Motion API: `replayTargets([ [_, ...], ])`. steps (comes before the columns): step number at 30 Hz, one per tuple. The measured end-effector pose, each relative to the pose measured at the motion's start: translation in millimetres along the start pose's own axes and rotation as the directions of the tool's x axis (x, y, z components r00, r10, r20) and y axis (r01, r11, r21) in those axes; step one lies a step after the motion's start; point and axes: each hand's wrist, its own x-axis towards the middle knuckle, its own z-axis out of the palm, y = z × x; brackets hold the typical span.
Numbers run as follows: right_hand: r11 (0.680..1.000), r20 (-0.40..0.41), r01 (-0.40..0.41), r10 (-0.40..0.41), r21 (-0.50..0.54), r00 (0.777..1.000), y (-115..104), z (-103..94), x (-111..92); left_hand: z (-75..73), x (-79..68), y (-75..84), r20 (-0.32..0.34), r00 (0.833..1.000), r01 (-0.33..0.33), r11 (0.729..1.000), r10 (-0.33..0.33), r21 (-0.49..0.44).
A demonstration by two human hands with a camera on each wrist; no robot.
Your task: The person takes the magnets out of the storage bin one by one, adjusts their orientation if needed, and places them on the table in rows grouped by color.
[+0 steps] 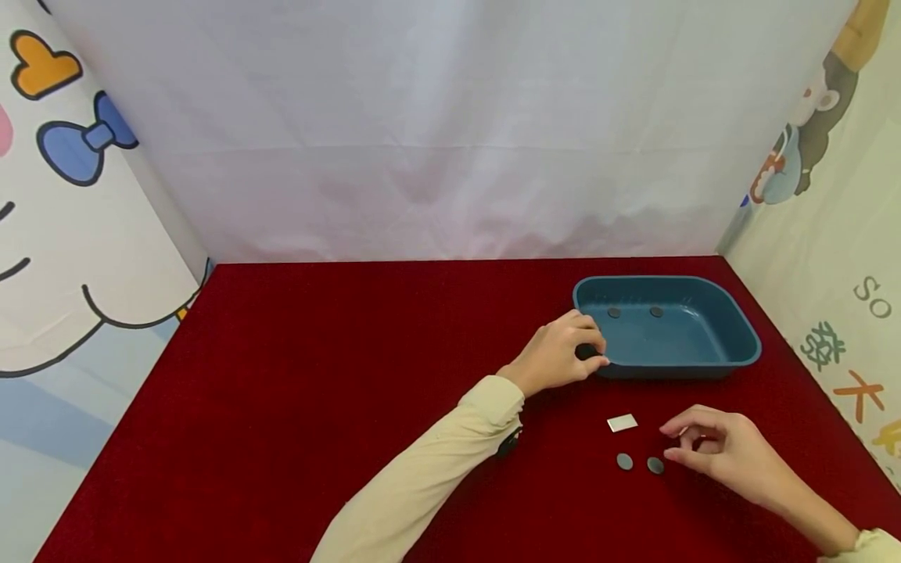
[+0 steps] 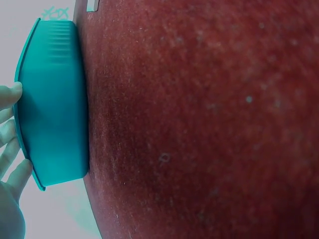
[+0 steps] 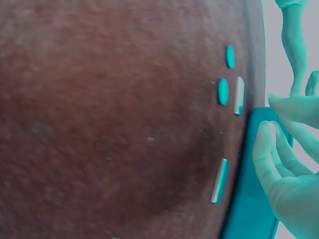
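Note:
At the near-left corner of a blue plastic basin (image 1: 676, 336), my left hand (image 1: 563, 348) grips the rim, thumb and fingers spread along it. The left wrist view shows the fingertips (image 2: 17, 89) at the rim of the basin (image 2: 55, 109). My right hand (image 1: 725, 450) hovers over the table, fingers loosely curled, a gap between thumb and index, and nothing visible held. Beside it lie a grey disc (image 1: 655, 466), another grey disc (image 1: 624, 461) and a white rectangular piece (image 1: 622, 423). The right wrist view shows a second rectangular piece (image 3: 219, 180).
Two grey discs, the left one (image 1: 615, 312) and the right one (image 1: 656, 311), lie in the basin's far part. A red cloth (image 1: 338, 375) covers the table. White curtain (image 1: 436, 133) stands behind, with printed panels at both sides, the right one (image 1: 845, 313) close to the basin.

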Motion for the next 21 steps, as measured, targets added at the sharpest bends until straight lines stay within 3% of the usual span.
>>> replayTargets([
  [13,0.982,-0.002,-0.150,0.151,0.112,0.989,-11.1,-26.2,9.8,0.6,0.3,-0.5,-0.007,0.999,-0.053,0.999,0.053,0.003],
  [21,0.978,-0.023,-0.099,0.105,0.184,0.994,-9.6,-38.9,17.5,-1.1,-0.2,0.1,-0.004,0.997,-0.081,0.996,0.082,0.044],
])
